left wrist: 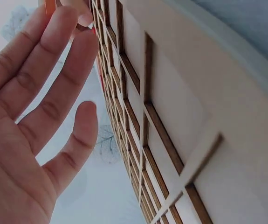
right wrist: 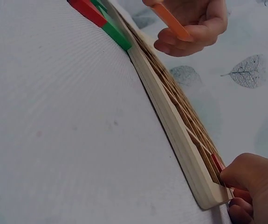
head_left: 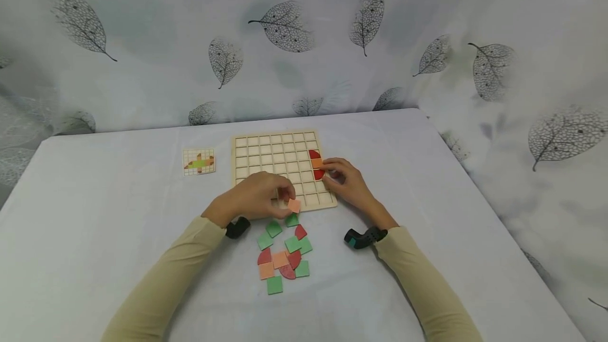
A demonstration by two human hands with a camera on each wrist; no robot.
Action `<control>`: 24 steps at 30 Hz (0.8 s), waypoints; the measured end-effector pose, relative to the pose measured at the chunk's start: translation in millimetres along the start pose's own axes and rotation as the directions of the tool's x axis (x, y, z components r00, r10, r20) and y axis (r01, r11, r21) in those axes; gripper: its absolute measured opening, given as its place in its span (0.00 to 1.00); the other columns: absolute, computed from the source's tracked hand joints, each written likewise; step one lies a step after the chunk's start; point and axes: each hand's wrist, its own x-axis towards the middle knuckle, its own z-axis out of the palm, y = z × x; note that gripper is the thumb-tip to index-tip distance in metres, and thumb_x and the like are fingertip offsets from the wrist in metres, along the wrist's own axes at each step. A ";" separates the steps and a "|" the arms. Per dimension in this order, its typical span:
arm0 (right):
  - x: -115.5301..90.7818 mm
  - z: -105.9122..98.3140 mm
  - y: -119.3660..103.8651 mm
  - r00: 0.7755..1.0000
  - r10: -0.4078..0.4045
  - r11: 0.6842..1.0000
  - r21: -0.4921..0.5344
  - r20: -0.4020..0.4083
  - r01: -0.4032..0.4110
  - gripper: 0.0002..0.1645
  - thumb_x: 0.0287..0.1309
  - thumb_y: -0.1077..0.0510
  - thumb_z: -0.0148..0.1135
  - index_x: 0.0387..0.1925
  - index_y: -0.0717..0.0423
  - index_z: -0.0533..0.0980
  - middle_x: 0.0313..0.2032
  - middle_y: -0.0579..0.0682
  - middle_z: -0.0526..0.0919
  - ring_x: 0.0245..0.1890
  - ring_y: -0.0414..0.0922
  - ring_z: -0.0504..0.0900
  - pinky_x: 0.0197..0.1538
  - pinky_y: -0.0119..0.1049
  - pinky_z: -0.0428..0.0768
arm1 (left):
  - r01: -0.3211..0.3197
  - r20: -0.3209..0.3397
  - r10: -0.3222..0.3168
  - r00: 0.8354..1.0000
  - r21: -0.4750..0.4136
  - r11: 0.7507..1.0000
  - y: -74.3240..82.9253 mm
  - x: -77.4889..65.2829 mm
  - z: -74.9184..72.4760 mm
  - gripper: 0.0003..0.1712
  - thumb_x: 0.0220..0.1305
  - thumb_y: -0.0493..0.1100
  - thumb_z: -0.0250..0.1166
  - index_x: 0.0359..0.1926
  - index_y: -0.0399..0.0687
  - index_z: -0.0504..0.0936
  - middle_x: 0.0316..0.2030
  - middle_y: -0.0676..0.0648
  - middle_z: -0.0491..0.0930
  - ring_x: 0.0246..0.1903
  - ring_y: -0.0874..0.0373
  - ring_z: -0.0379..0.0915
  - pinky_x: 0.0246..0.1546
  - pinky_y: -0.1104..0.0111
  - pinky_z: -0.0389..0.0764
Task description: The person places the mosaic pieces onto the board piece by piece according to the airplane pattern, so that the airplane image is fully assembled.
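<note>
My left hand (head_left: 258, 195) pinches an orange square tile (head_left: 294, 206) between thumb and fingers, over the near edge of the wooden grid board (head_left: 273, 159). The right wrist view shows that tile (right wrist: 172, 22) tilted and raised above the board. At the board's right edge, my right hand (head_left: 349, 182) grips the rim, with fingertips right at the tiles there. Those tiles lie in one column: a red quarter-circle tile (head_left: 314, 154), an orange square tile (head_left: 316, 163) and another red quarter-circle tile (head_left: 319, 174). In the right wrist view, curled fingers (right wrist: 240, 208) show beside the board's corner.
A loose pile of green square tiles (head_left: 274, 285), orange square tiles (head_left: 266, 271) and red quarter-circle tiles (head_left: 287, 272) lies in front of the board, some overlapping. Left of the board is a small pattern card (head_left: 199, 162). A white cloth (head_left: 95, 226) covers the table.
</note>
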 end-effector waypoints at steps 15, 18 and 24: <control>1.2 0.2 2.2 1.000 -0.012 1.000 -0.008 0.001 0.012 0.18 0.59 0.65 0.65 0.52 0.63 0.79 0.57 0.57 0.77 0.45 0.50 0.77 0.51 0.42 0.76 | -0.004 -0.172 0.025 0.985 0.126 0.992 -2.9 19.9 2.4 0.13 0.53 0.49 0.71 0.37 0.49 0.83 0.30 0.53 0.82 0.31 0.61 0.76 0.34 0.69 0.76; 1.4 0.3 2.7 1.000 -0.016 1.000 -0.008 -0.002 0.016 0.17 0.59 0.65 0.65 0.51 0.63 0.80 0.56 0.57 0.77 0.44 0.50 0.77 0.51 0.41 0.76 | 0.012 -0.188 0.012 0.982 0.123 0.992 -1.9 23.1 3.3 0.13 0.54 0.50 0.72 0.37 0.49 0.83 0.30 0.52 0.82 0.31 0.61 0.77 0.33 0.69 0.76; 1.3 0.0 2.3 1.000 -0.018 1.000 -0.014 -0.004 0.018 0.17 0.59 0.64 0.65 0.51 0.63 0.80 0.56 0.57 0.77 0.44 0.49 0.77 0.50 0.40 0.76 | 0.069 -0.201 -0.043 0.979 0.128 0.989 -3.2 30.1 5.6 0.16 0.55 0.53 0.71 0.39 0.50 0.83 0.31 0.54 0.82 0.32 0.61 0.78 0.34 0.67 0.75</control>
